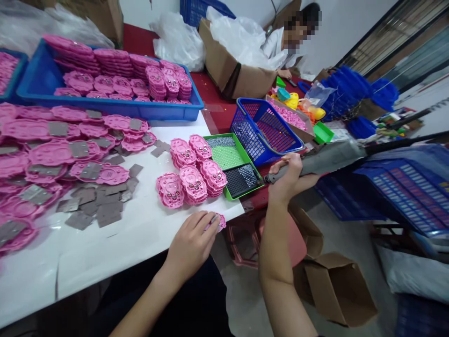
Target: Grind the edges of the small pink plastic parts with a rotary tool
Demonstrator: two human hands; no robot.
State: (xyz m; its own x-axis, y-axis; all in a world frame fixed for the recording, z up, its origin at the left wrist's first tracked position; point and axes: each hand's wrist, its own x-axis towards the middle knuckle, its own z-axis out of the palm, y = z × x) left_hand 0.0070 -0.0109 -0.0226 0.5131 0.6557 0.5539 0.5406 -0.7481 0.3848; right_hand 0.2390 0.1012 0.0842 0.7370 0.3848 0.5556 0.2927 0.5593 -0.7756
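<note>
My right hand (288, 175) is wrapped round a grey electric screwdriver (326, 158). The tool lies nearly level, its tip at the right edge of a black screw tray (242, 180) with rows of small holes and screws. That tray sits in the front end of a green tray (228, 154), which also holds loose screws. At the table's front edge, my left hand (194, 236) closes over a pink plastic part (221, 222), mostly hidden under the fingers. Just beyond stand stacks of pink plastic parts (192, 185) with shiny round metal bits.
Left lie many pink parts with grey metal plates (79, 150), and loose metal plates (108, 201). Behind is a blue bin (115, 108) of stacked pink parts. A blue basket (264, 131) stands beyond the green tray. A co-worker (280, 42) sits at the back; cartons (342, 288) lie on the floor.
</note>
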